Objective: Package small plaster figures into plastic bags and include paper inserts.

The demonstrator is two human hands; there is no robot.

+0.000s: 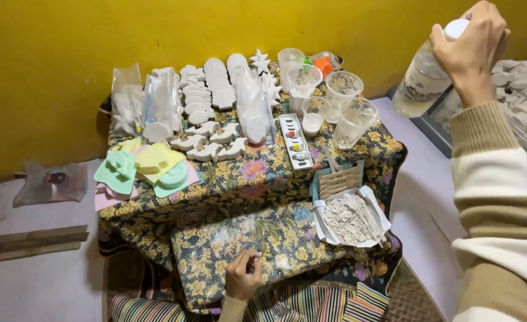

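Right hand (471, 43) fingers wrap the plastic bottle's (420, 83) cap, seemingly gripping.

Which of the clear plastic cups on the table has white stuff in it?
The small clear plastic cup beside the paint strip; it holds white liquid, while the taller ones look empty.

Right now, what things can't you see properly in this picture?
Head view only:
- Clear bottle: the right hand wraps its cap.
- Left hand: curled fingers hide anything inside.
- Paint strip: pots too small to tell.
- Grey pieces: the right edge cuts them off.
- Bags: glare blurs their contents.
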